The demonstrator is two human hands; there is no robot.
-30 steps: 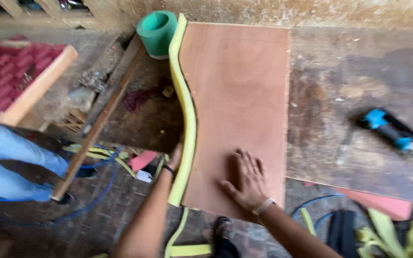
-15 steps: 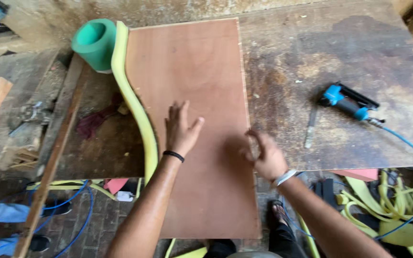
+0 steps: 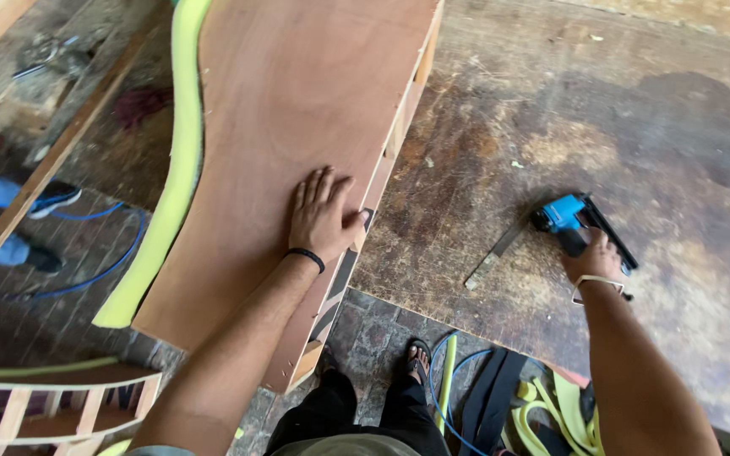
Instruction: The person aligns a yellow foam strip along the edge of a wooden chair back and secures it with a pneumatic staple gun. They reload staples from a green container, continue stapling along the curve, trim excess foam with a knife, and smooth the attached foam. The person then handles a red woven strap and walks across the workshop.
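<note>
My left hand (image 3: pixel 323 215) lies flat with spread fingers on a brown plywood panel (image 3: pixel 289 110), close to its right edge. The panel tops a wooden frame (image 3: pixel 399 127) whose slats show along that edge. A yellow-green foam strip (image 3: pixel 175 169) curves along the panel's left side. My right hand (image 3: pixel 593 253) is closed around a blue pneumatic stapler (image 3: pixel 572 219) that rests on the worn workbench (image 3: pixel 601 118) to the right.
A long wooden batten (image 3: pixel 52 160) lies at the left, with a blue hose (image 3: pixel 95 253) and another person's legs and shoe (image 3: pixel 10 198) on the floor. A slatted wooden frame (image 3: pixel 52 405) sits bottom left. Yellow foam strips and black bands (image 3: pixel 542 397) lie near my feet.
The view has swung left and closer. My right hand left the panel and reached right to the blue stapler. My left hand shifted to the panel's right edge.
</note>
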